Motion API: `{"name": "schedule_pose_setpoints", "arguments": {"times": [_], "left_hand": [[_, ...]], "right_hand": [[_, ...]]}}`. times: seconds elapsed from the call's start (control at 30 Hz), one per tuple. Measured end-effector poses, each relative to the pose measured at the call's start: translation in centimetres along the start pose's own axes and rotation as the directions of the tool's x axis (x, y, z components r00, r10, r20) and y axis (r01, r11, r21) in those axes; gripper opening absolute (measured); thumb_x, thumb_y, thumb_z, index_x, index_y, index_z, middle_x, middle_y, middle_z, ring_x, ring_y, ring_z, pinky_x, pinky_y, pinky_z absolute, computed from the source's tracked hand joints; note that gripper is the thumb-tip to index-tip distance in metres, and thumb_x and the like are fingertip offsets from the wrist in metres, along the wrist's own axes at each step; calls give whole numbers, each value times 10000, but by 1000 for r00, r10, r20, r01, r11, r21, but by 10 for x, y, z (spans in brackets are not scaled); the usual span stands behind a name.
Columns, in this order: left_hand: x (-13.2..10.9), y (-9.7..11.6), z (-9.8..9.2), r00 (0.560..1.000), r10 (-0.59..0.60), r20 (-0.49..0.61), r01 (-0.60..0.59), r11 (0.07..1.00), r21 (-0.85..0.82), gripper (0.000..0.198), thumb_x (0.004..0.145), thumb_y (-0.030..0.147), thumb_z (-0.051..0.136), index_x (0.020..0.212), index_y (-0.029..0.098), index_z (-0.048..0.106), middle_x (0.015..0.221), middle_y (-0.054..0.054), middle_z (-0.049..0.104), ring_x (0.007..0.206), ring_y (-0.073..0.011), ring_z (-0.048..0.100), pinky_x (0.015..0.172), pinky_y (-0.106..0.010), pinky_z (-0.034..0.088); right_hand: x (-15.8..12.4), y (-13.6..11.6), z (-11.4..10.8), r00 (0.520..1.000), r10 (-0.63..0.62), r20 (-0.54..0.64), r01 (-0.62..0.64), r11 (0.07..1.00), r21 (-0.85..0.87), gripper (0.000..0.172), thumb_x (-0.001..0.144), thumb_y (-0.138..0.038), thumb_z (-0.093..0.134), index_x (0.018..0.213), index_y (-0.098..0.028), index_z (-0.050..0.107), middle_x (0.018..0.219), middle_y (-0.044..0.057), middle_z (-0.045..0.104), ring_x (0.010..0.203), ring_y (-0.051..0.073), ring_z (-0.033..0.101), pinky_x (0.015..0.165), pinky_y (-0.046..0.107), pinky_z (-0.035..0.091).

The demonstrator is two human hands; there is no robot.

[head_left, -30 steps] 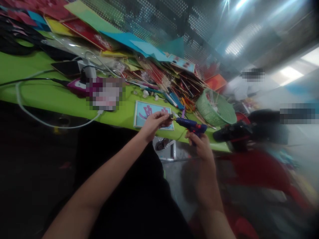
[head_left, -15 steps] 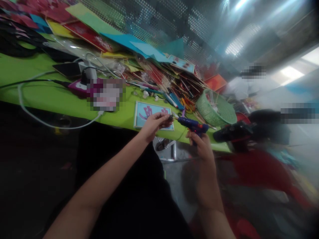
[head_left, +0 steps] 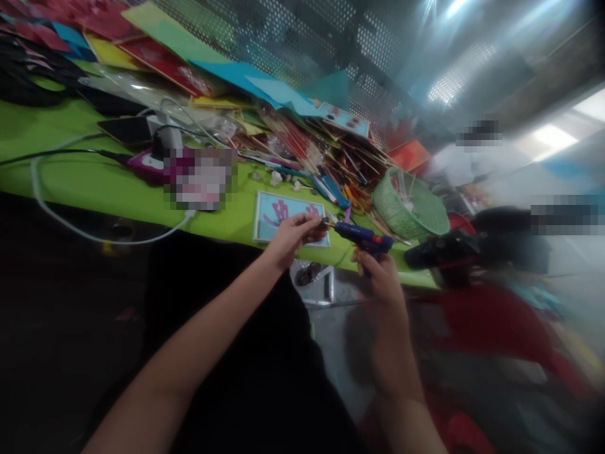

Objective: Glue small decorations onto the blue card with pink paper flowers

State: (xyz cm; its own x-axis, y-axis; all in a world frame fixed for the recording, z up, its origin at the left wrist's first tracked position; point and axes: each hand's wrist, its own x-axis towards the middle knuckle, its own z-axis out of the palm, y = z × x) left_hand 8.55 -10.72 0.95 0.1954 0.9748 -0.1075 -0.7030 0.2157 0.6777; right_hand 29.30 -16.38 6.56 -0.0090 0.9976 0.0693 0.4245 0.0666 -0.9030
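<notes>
My right hand (head_left: 380, 277) is wrapped round the grip of a blue glue gun (head_left: 362, 236), whose nozzle points left. My left hand (head_left: 293, 236) is pinched on a small dark piece (head_left: 323, 222) held right at the nozzle tip. Both hands hover over the near edge of a lime-green table (head_left: 94, 183). Just behind my left hand lies a light-blue card with pink shapes (head_left: 278, 214).
A green woven basket (head_left: 409, 208) stands right of the gun. A heap of coloured paper and thin sticks (head_left: 302, 142) covers the back of the table. A white cable (head_left: 85, 230) and a dark phone (head_left: 125, 129) lie at left. Other people sit at far right.
Almost nothing; the glue gun and my right hand wobbled slightly while the left hand kept its pinch at the nozzle.
</notes>
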Motion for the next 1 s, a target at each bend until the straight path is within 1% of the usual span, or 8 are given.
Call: {"name": "schedule_pose_setpoints", "arguments": {"times": [0.17,0.4,0.57,0.77,1.0], "left_hand": [[0,0,1,1000,-3,-13,3,1000,-12,174,804,231,802,800,141,653,776,-44,751,659,-126,700,754,-294,549],[1,-1,0,1000,-2,1,2,1000,-6,158,824,243,786,815,136,670,850,-77,776,670,-116,687,774,-296,549],[0,-2,0,1000,-9,-15,9,1000,-25,163,807,228,796,803,136,662,787,-49,759,656,-124,698,759,-291,553],[0,-3,0,1000,-19,-8,19,1000,-24,177,815,248,798,800,143,656,803,-63,771,667,-124,696,767,-296,552],[1,-3,-1,1000,-10,8,10,1000,-5,134,852,237,763,798,151,676,834,-66,779,664,-117,692,784,-295,554]], "right_hand": [[0,4,0,1000,-1,16,1,1000,11,396,772,-562,727,723,-169,699,549,-5,573,519,127,475,537,274,352],[1,4,-2,999,-36,-8,37,999,11,400,786,-572,717,724,-177,701,535,-9,573,511,132,488,554,282,381],[0,4,-2,1000,-8,11,8,1000,13,417,772,-581,732,725,-168,703,525,-13,551,508,126,472,529,274,353],[1,2,-3,999,-36,-25,37,999,33,397,768,-569,732,723,-177,684,600,1,610,518,124,493,552,282,400],[1,3,-3,1000,-30,1,30,999,12,390,787,-561,713,721,-177,689,559,-7,572,515,129,492,549,283,390]]}}
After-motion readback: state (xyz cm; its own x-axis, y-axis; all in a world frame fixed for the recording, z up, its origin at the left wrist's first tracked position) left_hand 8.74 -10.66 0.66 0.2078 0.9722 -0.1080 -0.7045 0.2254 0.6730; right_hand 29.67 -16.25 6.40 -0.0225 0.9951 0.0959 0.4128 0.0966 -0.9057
